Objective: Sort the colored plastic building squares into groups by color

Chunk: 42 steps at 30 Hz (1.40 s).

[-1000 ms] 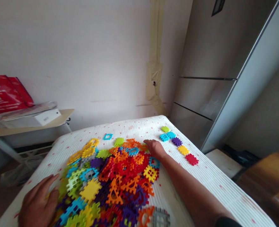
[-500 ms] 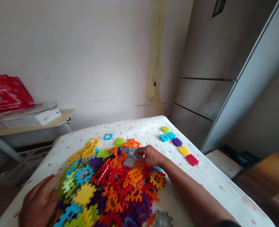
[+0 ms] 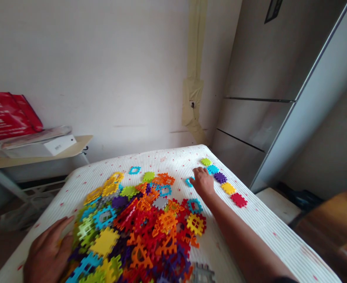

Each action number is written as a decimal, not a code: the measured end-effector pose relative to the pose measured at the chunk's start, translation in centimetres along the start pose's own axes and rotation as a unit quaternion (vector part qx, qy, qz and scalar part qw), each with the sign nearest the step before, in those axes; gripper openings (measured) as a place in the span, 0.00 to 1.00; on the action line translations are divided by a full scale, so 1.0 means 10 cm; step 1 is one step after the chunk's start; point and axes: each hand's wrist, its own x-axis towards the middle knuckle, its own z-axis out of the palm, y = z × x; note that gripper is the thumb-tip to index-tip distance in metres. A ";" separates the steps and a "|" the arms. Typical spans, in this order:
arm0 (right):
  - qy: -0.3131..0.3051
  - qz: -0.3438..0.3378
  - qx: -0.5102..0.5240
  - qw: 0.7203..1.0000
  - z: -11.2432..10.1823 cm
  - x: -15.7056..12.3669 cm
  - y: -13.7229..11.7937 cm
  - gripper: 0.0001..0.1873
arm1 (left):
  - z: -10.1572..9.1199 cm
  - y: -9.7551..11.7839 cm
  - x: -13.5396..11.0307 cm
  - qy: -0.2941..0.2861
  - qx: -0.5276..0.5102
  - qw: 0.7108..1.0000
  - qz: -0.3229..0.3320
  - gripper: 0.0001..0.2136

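Note:
A heap of bright plastic interlocking tiles (image 3: 138,228) in several colours lies on a white ribbed table cover (image 3: 264,228). My right hand (image 3: 203,182) is stretched toward the far right, fingers closed on a blue tile (image 3: 189,181), right beside a row of sorted solid tiles: green (image 3: 205,161), blue (image 3: 212,169), purple (image 3: 220,177), yellow (image 3: 228,187), red (image 3: 238,199). My left hand (image 3: 48,253) lies flat with fingers spread on the heap's near left edge.
A side shelf (image 3: 38,155) at left carries a white box (image 3: 48,147) and a red bag (image 3: 7,116). A grey refrigerator (image 3: 279,94) stands beyond the table's right corner. A white wall runs behind. Wooden floor shows at the lower right.
My right hand took a blue tile from the heap's far side and carried it right toward the sorted row. The heap shifted slightly. My left hand stayed put.

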 end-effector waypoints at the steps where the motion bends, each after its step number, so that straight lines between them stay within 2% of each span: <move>1: -0.015 0.000 -0.008 1.000 -0.03 -0.01 -0.01 0.13 | -0.01 0.00 0.00 -0.002 0.002 1.000 -0.004 0.25; 4: -0.088 0.004 -0.007 0.996 -0.02 -0.03 -0.02 0.17 | -0.02 0.02 0.00 -0.005 0.003 1.000 -0.009 0.24; 6: -0.107 0.007 -0.009 0.994 0.03 -0.05 0.00 0.17 | -0.03 0.02 0.00 0.004 -0.002 1.000 0.000 0.23; 12: -0.072 0.020 -0.003 0.997 0.19 -0.07 0.13 0.09 | 0.03 -0.05 0.01 0.020 -0.012 1.000 0.019 0.21; 23: -0.041 -0.014 0.015 0.999 0.30 -0.01 0.26 0.09 | -0.02 0.05 0.00 0.006 -0.002 1.000 0.009 0.26; 32: -0.039 -0.037 0.003 0.999 0.34 0.03 0.26 0.08 | 0.05 -0.06 0.01 0.011 0.009 1.000 0.019 0.27; 37: -0.021 -0.026 0.031 0.999 0.31 0.01 0.24 0.08 | 0.04 -0.05 0.01 0.013 0.011 1.000 0.024 0.27; 41: 0.024 -0.002 0.104 0.994 0.17 -0.01 0.24 0.10 | 0.01 0.03 0.00 0.007 0.008 1.000 0.015 0.28; 42: 0.020 -0.007 0.129 0.991 0.12 -0.01 0.25 0.10 | 0.00 0.05 -0.01 0.007 0.008 1.000 0.011 0.27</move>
